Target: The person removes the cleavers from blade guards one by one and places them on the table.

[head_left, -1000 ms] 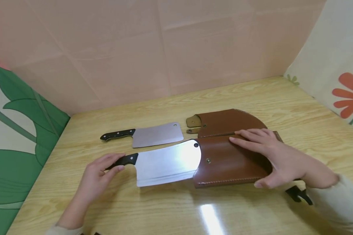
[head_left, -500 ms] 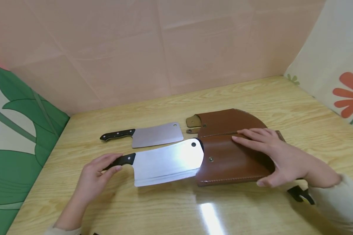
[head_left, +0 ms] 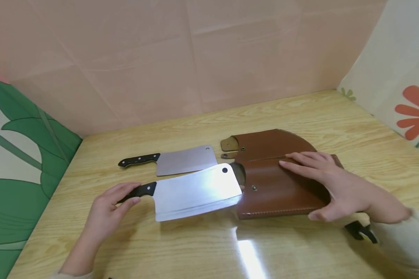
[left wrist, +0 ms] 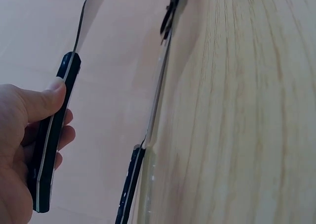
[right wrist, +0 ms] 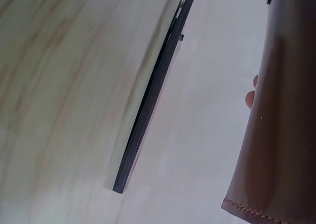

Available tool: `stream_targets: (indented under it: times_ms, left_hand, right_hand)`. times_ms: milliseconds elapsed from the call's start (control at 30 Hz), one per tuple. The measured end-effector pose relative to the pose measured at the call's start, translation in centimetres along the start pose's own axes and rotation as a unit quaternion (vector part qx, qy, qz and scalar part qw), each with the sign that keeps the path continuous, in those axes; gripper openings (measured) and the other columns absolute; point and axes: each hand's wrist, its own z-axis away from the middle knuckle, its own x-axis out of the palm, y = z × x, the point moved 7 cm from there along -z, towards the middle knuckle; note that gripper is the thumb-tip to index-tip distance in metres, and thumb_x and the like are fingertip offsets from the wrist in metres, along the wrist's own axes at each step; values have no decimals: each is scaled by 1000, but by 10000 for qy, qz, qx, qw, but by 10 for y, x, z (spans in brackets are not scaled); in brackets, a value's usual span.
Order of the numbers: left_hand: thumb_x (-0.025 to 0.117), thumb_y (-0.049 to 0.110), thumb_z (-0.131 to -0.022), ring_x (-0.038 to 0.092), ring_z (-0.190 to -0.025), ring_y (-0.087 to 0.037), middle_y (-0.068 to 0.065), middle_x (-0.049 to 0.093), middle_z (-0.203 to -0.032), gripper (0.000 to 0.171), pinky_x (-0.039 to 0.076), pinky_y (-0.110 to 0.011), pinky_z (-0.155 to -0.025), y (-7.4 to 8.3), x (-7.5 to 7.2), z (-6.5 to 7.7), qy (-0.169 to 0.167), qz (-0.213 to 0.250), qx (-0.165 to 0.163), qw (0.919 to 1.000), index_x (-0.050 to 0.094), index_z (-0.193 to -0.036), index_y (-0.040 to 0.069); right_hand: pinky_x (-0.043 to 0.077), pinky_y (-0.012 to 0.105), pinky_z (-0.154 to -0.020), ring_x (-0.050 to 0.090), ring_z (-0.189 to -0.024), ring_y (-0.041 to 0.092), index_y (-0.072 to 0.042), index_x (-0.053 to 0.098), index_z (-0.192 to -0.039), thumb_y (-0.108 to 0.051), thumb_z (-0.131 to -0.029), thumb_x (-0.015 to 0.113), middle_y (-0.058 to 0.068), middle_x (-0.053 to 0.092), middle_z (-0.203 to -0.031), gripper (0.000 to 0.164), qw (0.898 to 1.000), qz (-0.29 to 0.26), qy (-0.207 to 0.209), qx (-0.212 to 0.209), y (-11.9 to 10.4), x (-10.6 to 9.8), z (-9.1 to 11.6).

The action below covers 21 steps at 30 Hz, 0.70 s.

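My left hand (head_left: 108, 211) pinches the black handle (head_left: 144, 190) of a large cleaver (head_left: 195, 195) above the table. In the left wrist view, thumb and fingers wrap that handle (left wrist: 54, 130). My right hand (head_left: 331, 186) grips the far end of a brown leather sheath (head_left: 276, 190), also seen in the right wrist view (right wrist: 281, 135), where two fingertips show past its edge. The cleaver's far lower corner overlaps the sheath's mouth; whether it touches cannot be seen. Most of the blade is bare, and the mouth gapes.
A smaller cleaver (head_left: 185, 161) with a riveted black handle lies flat on the wooden table (head_left: 167, 252) behind. To its right lies a second brown sheath (head_left: 269, 145), its strap unfastened, partly behind the held sheath. A pink backdrop (head_left: 143, 66) stands at the back.
The cleaver has slid left out of the sheath, its rounded end now showing. The right hand and the held sheath have shifted slightly right. The smaller cleaver and second sheath stay put.
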Motion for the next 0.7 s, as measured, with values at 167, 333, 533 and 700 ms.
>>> stream_targets:
  times_ms: [167,333,533,700]
  left_hand:
    - [68,6,-83,62,-101,-23,-5,67,-110,30,52,-37,-81,-2,-1,1,26,-60,18,10000,67,-112,9]
    - [67,8,-84,61,-104,-28,-8,65,-113,29,51,-43,-82,-7,-2,2,-26,-27,-132,9999,67,-114,9]
    - [67,11,-85,60,-107,-29,-8,65,-114,29,49,-46,-85,-16,-1,2,-90,-3,-258,9996,67,-114,10]
    - [68,10,-84,60,-106,-30,-9,65,-113,29,47,-48,-86,-24,0,2,-171,-6,-222,9996,67,-113,9]
  right_hand:
    - [16,49,-96,26,-129,25,-14,38,-142,-43,-46,81,11,34,-146,109,9999,41,102,-48,2,-2,3]
    - [13,49,-101,25,-130,28,-16,37,-143,-41,-47,82,11,33,-146,109,9999,-21,22,131,8,-3,6]
    - [16,55,-98,26,-127,32,-19,37,-143,-34,-46,85,18,34,-144,110,9990,-37,-75,434,17,-4,10]
    - [18,58,-94,28,-125,37,-21,37,-143,-32,-46,86,21,35,-143,110,9983,-82,-147,550,22,-3,12]
